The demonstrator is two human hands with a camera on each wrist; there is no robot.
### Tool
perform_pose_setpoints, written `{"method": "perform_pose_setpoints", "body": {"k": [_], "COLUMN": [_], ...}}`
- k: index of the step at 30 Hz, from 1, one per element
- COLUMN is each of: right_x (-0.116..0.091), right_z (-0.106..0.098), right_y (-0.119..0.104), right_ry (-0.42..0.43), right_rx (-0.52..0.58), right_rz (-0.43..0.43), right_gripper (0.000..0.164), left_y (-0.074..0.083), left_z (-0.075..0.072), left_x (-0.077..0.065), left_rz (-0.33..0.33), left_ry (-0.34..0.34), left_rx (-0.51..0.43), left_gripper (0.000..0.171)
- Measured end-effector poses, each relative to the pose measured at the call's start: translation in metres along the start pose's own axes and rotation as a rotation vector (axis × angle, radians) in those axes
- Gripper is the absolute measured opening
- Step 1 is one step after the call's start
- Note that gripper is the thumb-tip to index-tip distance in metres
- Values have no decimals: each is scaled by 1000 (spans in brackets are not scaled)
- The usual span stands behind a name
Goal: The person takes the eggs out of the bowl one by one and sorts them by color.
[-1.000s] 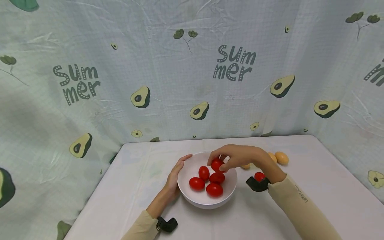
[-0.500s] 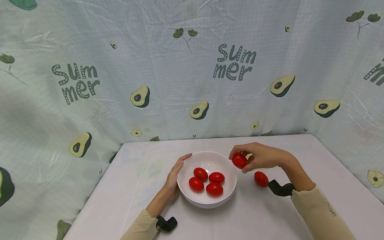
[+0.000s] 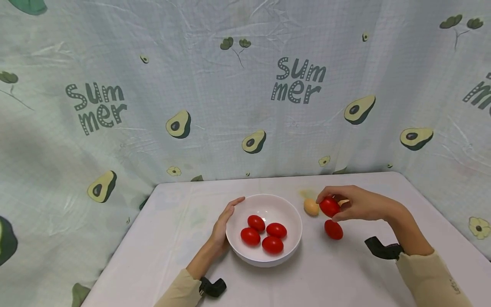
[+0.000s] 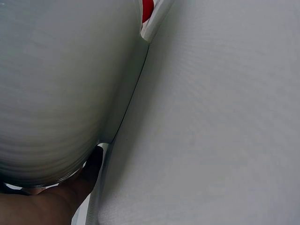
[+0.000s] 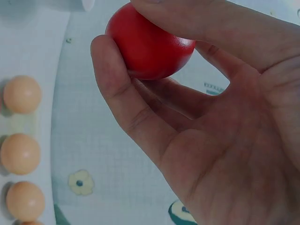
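My right hand (image 3: 358, 204) pinches a glossy red egg (image 3: 329, 207) between thumb and fingertips, right of the bowl. In the right wrist view the held egg (image 5: 150, 44) is up in the fingertips, away from the palm. Another red egg (image 3: 333, 229) lies on the table just below it in the head view. The white bowl (image 3: 285, 209) stands upright with several red eggs (image 3: 272, 245) inside. Along its left side rests my left hand (image 3: 221, 228), fingers stretched along the rim. The left wrist view shows the bowl's outer wall (image 4: 56, 93) close up.
A pale brown egg (image 3: 311, 207) lies right of the bowl, and the right wrist view shows several brown eggs (image 5: 21, 153) near the table's back edge. Behind the white table (image 3: 184, 238) hangs a patterned curtain (image 3: 215, 85).
My right hand has lifted one red egg out of the bowl and carried it right, over the table. An egg left in the bowl has tilted. The left hand stays put.
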State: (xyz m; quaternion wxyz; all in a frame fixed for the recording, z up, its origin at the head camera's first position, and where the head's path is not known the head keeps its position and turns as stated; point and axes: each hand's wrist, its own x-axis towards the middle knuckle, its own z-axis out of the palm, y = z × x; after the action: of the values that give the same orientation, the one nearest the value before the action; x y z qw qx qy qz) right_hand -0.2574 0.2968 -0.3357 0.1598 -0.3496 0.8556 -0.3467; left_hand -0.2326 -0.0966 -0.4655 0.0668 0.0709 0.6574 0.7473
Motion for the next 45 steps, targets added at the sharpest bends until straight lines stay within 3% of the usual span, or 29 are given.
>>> {"method": "perform_pose_setpoints", "body": {"k": [9, 17, 27, 36, 45], "right_x": [-24, -35, -35, -36, -29], "right_z": [-2, -5, -6, 5, 7], "right_y": [30, 49, 64, 86, 89], "right_ry": [6, 18, 26, -3, -7], "right_rx": [22, 51, 43, 99, 60], "right_rz": [26, 57, 122, 190, 268], "right_gripper": [41, 52, 52, 52, 58], "left_y": [-1, 1, 1, -2, -1], "left_z": [1, 1, 1, -1, -1], "left_x": [-1, -1, 0, -4, 0], "left_rz": [-7, 5, 11, -1, 2], "left_ry": [-5, 1, -3, 1, 2], "left_rx": [12, 13, 5, -19, -12], "left_gripper": [52, 52, 52, 53, 52]}}
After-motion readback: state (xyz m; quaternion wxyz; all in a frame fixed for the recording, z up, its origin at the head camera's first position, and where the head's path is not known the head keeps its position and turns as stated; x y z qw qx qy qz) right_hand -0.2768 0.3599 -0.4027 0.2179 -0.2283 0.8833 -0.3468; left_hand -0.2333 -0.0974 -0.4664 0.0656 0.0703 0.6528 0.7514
